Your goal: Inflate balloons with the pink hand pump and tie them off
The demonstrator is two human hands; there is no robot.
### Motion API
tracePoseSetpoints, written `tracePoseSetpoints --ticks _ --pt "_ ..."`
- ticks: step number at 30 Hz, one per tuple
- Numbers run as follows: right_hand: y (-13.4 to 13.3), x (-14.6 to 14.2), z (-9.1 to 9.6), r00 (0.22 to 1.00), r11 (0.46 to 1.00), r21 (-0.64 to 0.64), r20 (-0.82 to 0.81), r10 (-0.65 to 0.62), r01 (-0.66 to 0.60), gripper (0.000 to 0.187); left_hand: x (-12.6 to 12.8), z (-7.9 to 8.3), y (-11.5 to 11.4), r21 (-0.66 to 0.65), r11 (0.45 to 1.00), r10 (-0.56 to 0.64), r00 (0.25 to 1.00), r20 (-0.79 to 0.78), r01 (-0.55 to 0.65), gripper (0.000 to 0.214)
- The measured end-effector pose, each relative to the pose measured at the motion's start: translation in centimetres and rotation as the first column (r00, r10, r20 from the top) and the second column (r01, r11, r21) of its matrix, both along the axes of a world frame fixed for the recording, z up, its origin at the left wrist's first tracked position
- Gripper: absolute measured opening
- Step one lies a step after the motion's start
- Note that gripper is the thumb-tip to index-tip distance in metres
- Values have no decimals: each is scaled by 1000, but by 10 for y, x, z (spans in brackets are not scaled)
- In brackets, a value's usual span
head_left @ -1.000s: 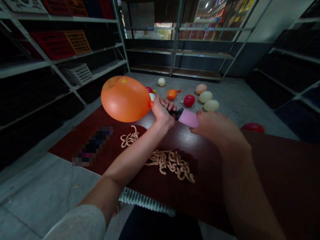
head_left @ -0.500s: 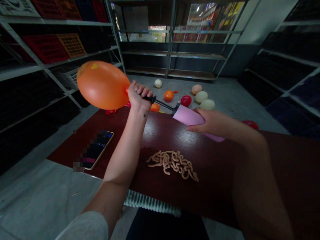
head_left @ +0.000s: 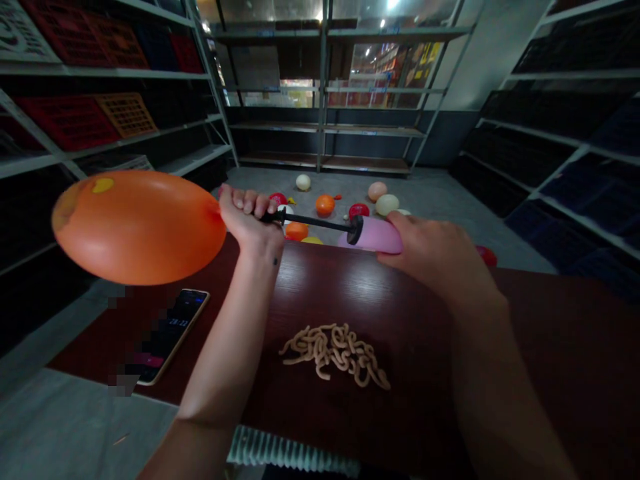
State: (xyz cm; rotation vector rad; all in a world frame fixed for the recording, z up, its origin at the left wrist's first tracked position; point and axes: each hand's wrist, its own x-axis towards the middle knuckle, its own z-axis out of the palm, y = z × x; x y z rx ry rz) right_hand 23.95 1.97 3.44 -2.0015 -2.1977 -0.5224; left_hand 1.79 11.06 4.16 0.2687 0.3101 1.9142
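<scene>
One big orange balloon (head_left: 137, 227) fills the left of the frame, plump, taut and held up by its neck, and it looks next to weightless! That stretched skin should be springy but fragile, so a fingernail or a hard squeeze on the belly could burst it; the neck is the place to grip.

Below it, at lower left, a phone (head_left: 175, 340) lies on the table (head_left: 415, 327). Sliding to the centre, here's the left hand (head_left: 250, 217), closed into a fist around the balloon's neck and the black end of the pump (head_left: 337, 225). Exactly how neck and pump meet is hidden under those fingers.

Out of that fist runs the thin black rod (head_left: 313, 221), bare across mid-frame and stiff by the look of it, with tan curled strands (head_left: 340, 353) heaped on the table underneath and loose balloons (head_left: 325, 205) on the floor beyond.

Then, right of centre, comes the pink barrel (head_left: 377, 235): smooth, probably light, rigid plastic, perhaps slippery in a damp palm. The right hand (head_left: 437, 257) wraps it firmly, thumb below and fingers over the top, a sensible full grip well back from the rod.
</scene>
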Motion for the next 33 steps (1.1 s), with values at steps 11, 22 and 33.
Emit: tracePoseSetpoints --ticks 11,22,33 --pt "0 -28 -11 992 994 73 97 77 -84 38 60 -17 -34 50 984 -166 982 -90 171 58" --pt "13 -23 -23 988 991 44 -82 131 -128 31 20 -13 3 -64 975 -215 977 3 215 48" --pt "13 -11 -15 994 995 21 -50 99 -98 32 -36 3 8 -50 998 -38 999 35 39 43"
